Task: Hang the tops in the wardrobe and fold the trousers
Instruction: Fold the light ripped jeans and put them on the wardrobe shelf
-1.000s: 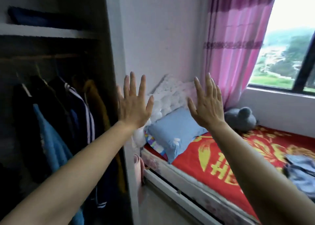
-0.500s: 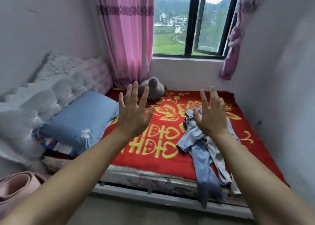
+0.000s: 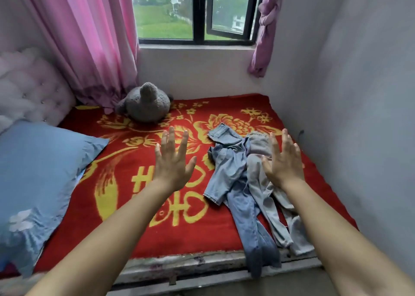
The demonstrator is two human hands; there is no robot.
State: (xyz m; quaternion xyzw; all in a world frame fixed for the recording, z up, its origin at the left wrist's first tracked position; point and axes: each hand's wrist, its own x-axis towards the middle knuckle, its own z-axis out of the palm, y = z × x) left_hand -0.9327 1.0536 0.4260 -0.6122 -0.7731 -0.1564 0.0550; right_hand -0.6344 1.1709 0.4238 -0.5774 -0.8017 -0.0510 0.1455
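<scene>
Head view, the only view.

Both forearms are stretched out over the bed [image 3: 157,233], palms down and forward. Left hand [image 3: 173,158]: fingers straight and spread, grip wide, holding nothing, above the middle of the bed. Right hand [image 3: 283,161]: the same, grip wide and empty, above the right side of the bed. Whether it touches the cloth under it cannot be told.

Task things: the trousers lie in a crumpled heap on the right side of the bed. There appear to be two pairs: blue jeans [image 3: 229,170], and a paler grey pair [image 3: 261,183] partly tangled with them on the wall side. The legs run toward the bed's near edge, and one blue leg hangs over it. No tops and no wardrobe are in view.

Other items: a blue pillow [image 3: 40,167] at the left end of the bed; a grey soft toy [image 3: 146,103] at the bed's far edge; a pink curtain [image 3: 89,37] and a window [image 3: 197,10] beyond the bed.

Step in hand, as judged: the folding of the trousers, not yet begun, since nothing is gripped.

The next move calls for lowering the hands to the heap, separating one pair, pulling the hanging leg back onto the bed and laying the pair flat. Risk: lifting one pair may drag the other along.
</scene>
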